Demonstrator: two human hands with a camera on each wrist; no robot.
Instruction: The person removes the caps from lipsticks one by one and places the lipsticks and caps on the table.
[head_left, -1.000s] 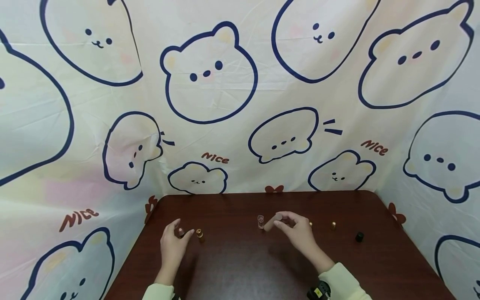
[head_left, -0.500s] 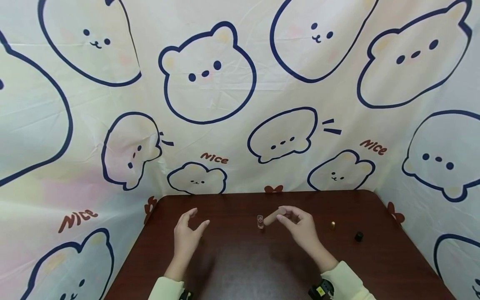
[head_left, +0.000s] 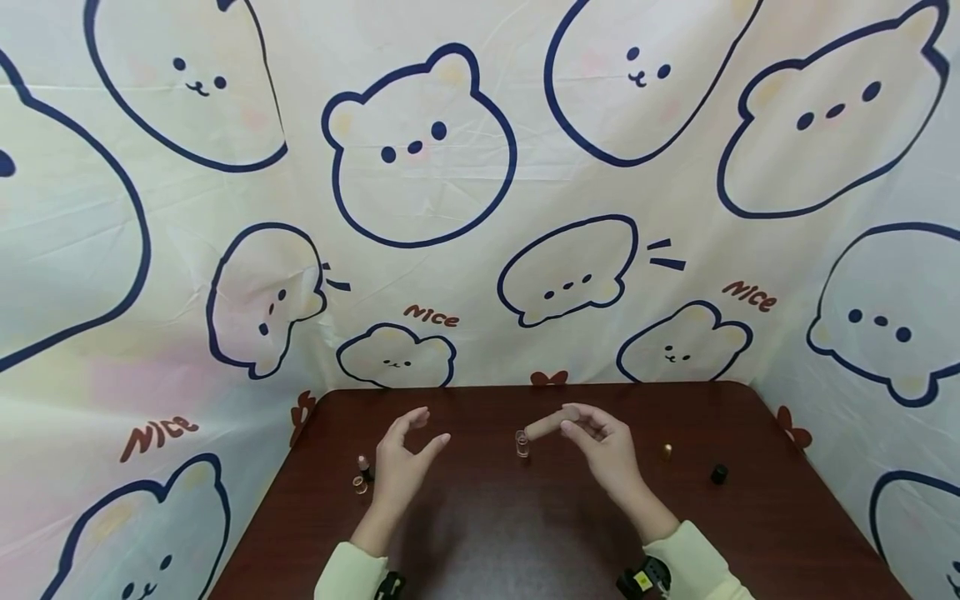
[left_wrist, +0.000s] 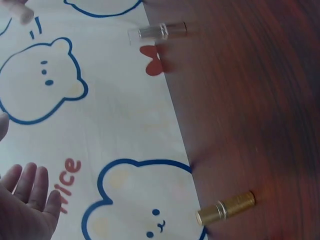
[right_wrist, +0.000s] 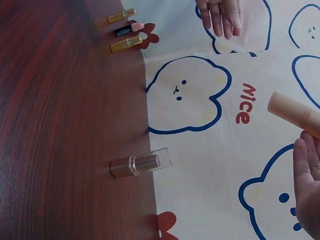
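Observation:
In the head view my right hand (head_left: 603, 442) pinches a beige tube (head_left: 551, 423) between thumb and fingers, above the table. The right wrist view shows the rounded end of the same tube (right_wrist: 292, 112). A clear-capped lipstick (head_left: 522, 444) stands upright below the tube's left end. My left hand (head_left: 401, 462) hovers with fingers apart and holds nothing. Left of it stand a pink-tipped black lipstick (head_left: 363, 467) and a gold tube (head_left: 360, 484). Another gold tube (right_wrist: 121, 16), seen in the right wrist view, seems hidden by my left hand in the head view.
A small gold cap (head_left: 667, 451) and a black cap (head_left: 719, 474) stand on the right part of the brown table (head_left: 510, 550). A cloth printed with bears (head_left: 420, 192) hangs behind and along both sides.
My left hand has moved right, away from the lipsticks at the left, which show again beside it. My right hand has lifted slightly, still pinching the beige tube.

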